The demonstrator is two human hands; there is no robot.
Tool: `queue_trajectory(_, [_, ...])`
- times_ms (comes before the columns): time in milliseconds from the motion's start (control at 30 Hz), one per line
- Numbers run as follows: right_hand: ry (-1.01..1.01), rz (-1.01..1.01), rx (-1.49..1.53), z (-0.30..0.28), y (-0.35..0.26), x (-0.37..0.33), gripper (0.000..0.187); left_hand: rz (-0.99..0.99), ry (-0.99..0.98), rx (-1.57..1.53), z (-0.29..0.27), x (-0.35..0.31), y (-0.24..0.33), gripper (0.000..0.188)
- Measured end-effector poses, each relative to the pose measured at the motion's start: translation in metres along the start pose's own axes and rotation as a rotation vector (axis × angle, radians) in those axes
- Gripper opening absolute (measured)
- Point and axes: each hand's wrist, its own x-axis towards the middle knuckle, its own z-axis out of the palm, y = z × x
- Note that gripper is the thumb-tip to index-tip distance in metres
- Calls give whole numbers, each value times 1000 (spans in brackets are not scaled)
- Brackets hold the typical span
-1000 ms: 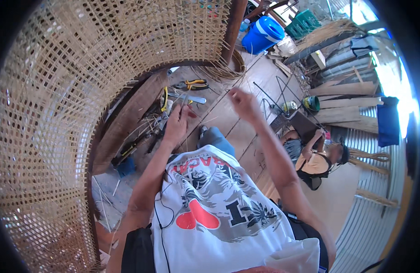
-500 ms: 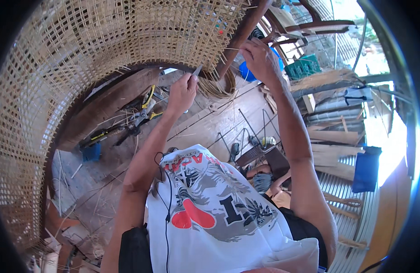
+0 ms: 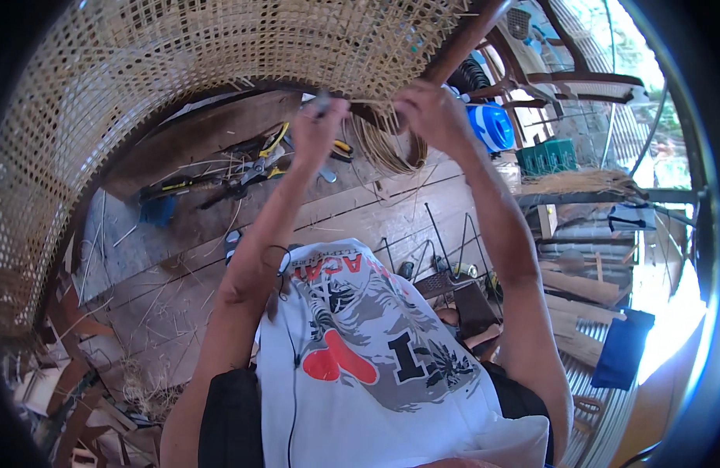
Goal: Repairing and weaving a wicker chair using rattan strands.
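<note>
Left hand [image 3: 316, 131] blurred, gripping indistinct grey tool [image 3: 323, 101]; right hand [image 3: 433, 113] pinching pale strand [image 3: 371, 101]; cane panel [image 3: 243, 51] cut off.

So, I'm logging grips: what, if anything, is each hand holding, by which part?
Right hand: apparently a pale cane strand, near its visible right end. Left hand: too blurred to tell.

Print on chest of white shirt [image 3: 453, 413]; mix of lettering and 1 sign.
Red lettering [image 3: 304, 273] in capitals near the shirt's edge at the top of the view, folds breaking up the word; row of smaller dark lettering [image 3: 329, 256] close by, too small and creased to read in full; 1 large dark block letter [image 3: 408, 364] mid-chest, clearly legible; 1 red heart [image 3: 358, 365] left of it in view, point up
</note>
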Motion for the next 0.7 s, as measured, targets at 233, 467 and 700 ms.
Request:
queue_trajectory(233, [50, 248, -335, -39, 44, 35, 20, -100, 263, -31, -70, 81, -45, 27])
queue_trajectory(467, [79, 447, -306, -42, 37, 53, 27, -138, 397, 505, -76, 125, -84, 55])
queue_trajectory(700, [189, 383, -273, -67, 30, 47, 25, -141, 378, 496, -70, 129, -83, 49])
